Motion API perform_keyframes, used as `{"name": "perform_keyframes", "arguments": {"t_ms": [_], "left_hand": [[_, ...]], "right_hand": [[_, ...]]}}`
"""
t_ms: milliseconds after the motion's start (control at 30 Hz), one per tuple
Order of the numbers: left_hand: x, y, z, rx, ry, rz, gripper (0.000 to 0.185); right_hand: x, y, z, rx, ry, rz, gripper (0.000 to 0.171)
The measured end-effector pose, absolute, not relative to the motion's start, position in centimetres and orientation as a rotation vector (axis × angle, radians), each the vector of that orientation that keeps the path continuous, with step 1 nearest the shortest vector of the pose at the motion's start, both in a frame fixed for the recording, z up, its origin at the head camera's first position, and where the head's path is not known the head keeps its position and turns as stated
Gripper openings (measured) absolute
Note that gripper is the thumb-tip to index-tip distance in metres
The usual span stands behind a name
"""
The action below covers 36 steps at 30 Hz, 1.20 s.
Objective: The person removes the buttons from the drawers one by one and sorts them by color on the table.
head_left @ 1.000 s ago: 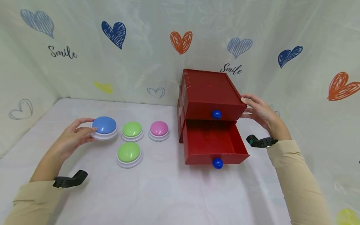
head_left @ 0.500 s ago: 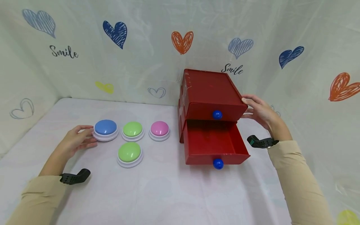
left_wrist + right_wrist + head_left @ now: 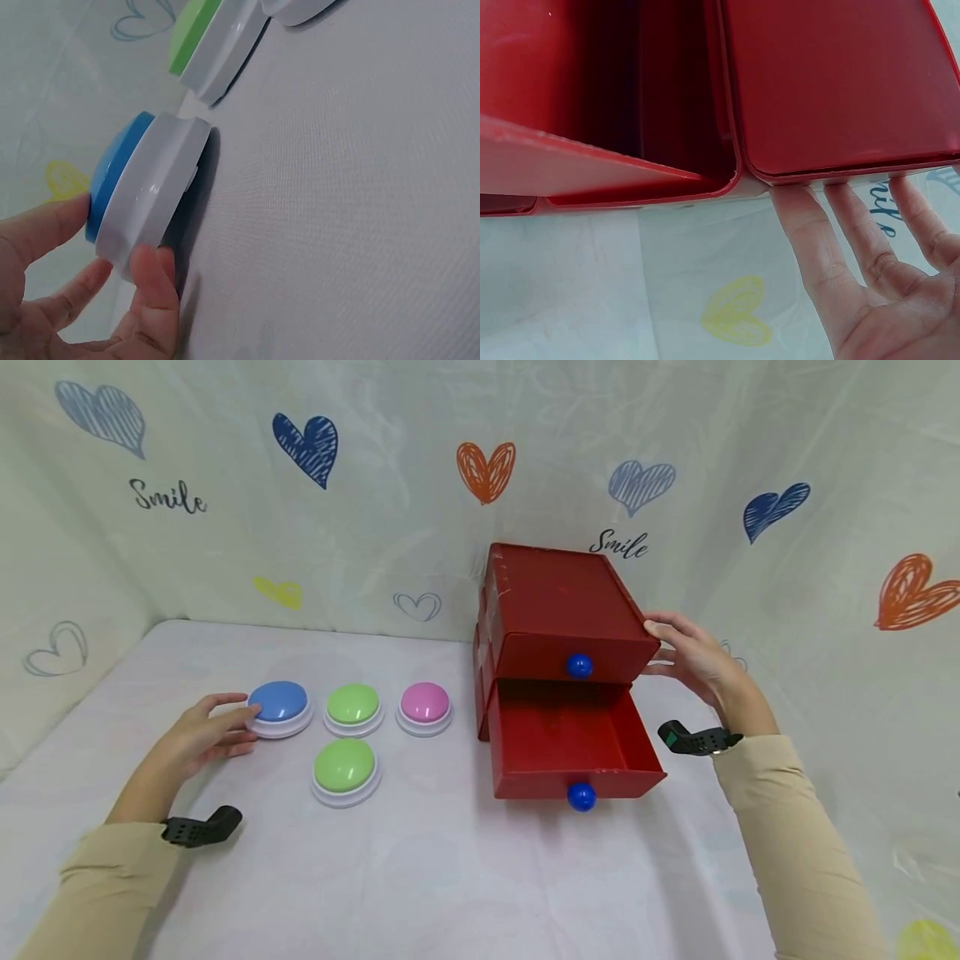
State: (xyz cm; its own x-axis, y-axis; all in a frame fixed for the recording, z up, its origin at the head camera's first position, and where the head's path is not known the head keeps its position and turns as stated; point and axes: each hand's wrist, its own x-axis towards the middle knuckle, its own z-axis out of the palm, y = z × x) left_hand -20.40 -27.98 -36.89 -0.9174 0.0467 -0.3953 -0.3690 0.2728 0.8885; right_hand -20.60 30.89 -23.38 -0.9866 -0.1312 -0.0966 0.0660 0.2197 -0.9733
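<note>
In the head view, a blue push button [image 3: 278, 702] with a white base is at the left end of a row. My left hand [image 3: 204, 735] pinches its left side, thumb on the blue dome's edge and fingers under the base [image 3: 156, 187]. The left wrist view shows the near side of that base tipped up, with a dark gap beneath. My right hand [image 3: 697, 664] rests against the right side of the red drawer box [image 3: 566, 593], thumb at its top front corner. Its fingers [image 3: 810, 225] lie straight along the side wall. The lower drawer [image 3: 577, 781] is pulled out and bare inside.
Two green push buttons, one behind [image 3: 353, 704] and one nearer [image 3: 344, 766], stand right of the blue one. A pink push button [image 3: 424, 703] follows in the row. Blue knobs mark both drawers, the upper knob [image 3: 579, 666] on a closed front. A heart-printed curtain hangs behind.
The blue push button has come down from a raised hold to table level. My left thumb came off it, then returned to the dome's edge. My right hand stays put.
</note>
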Motion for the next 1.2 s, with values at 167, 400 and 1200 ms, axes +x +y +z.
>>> {"name": "perform_keyframes", "arguments": {"t_ms": [167,400,1200], "left_hand": [[-20.4,-28.2,-36.8,-0.302,2.228,1.630,0.086],[-20.5,-28.4,-36.6,-0.294,2.226,1.598,0.084],[-20.5,-29.0,-36.8,-0.296,2.445,1.388,0.078]], "right_hand": [[-20.6,30.8,-23.3,-0.053,2.314,-1.872,0.029],[-20.5,30.8,-23.2,-0.049,2.290,-1.892,0.029],[-20.5,30.8,-23.1,-0.046,2.287,-1.887,0.030]]}}
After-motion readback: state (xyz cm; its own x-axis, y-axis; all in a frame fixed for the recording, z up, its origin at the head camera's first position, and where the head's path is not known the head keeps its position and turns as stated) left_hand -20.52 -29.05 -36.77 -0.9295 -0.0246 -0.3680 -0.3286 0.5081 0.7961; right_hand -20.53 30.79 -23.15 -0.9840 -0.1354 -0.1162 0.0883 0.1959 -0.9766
